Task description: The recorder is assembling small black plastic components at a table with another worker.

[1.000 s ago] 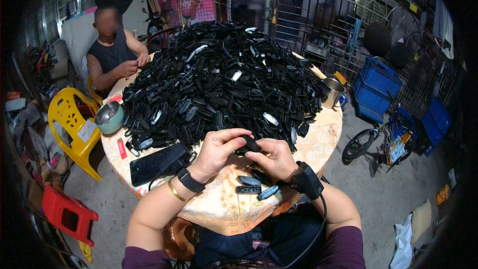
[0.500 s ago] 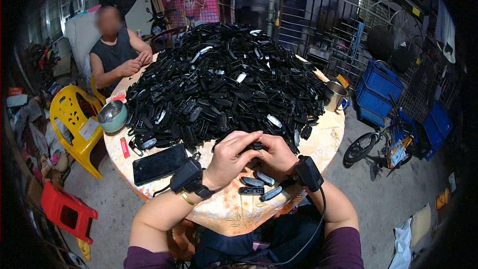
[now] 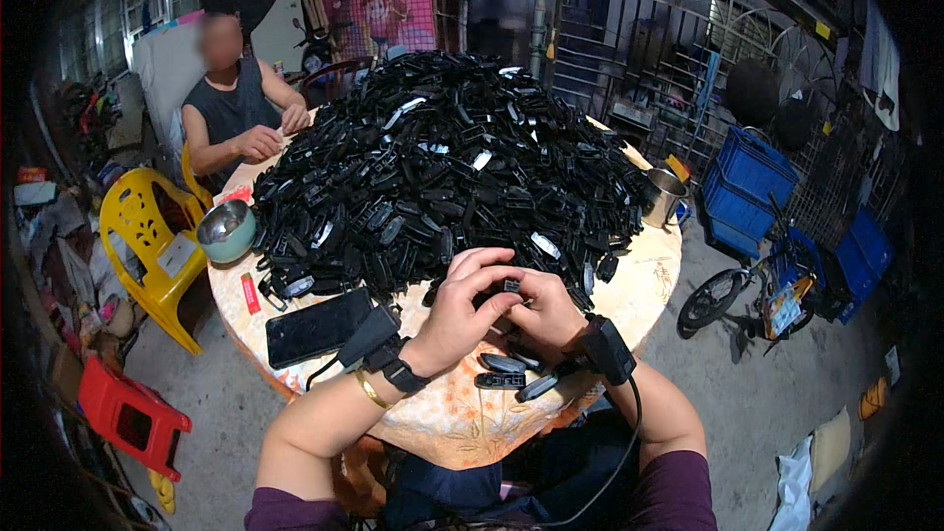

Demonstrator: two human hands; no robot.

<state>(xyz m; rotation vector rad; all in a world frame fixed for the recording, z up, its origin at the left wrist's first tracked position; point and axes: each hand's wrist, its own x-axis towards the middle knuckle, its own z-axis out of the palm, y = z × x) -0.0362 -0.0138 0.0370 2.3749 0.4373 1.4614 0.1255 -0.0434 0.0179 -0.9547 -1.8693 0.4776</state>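
At the near edge of a big heap of small black plastic parts (image 3: 433, 177), my two hands meet. A small black plastic part (image 3: 511, 286) is pinched between the fingers of my left hand (image 3: 457, 303) and my right hand (image 3: 548, 309); mostly the fingers hide it. Just below my hands, several similar oblong parts (image 3: 501, 381) lie apart from the heap on the flowered tablecloth (image 3: 472, 430). Beside my left wrist lies a black phone (image 3: 320, 326). Both wrists carry black strapped-on devices, with a cable running down from the right one.
A red lighter (image 3: 250, 293) and a green bowl (image 3: 226, 232) are on the table's left; a metal cup (image 3: 665, 197) stands right. Across the heap's left side sits a person (image 3: 236, 103). Around are a yellow chair (image 3: 147, 236), red stool (image 3: 133, 418), blue crates (image 3: 747, 182) and a bicycle (image 3: 713, 297).
My left hand's fingers have lifted and curled over the black part, which shows more now. My right hand has dropped slightly, nearer the loose parts. The seated person's hands have shifted slightly.
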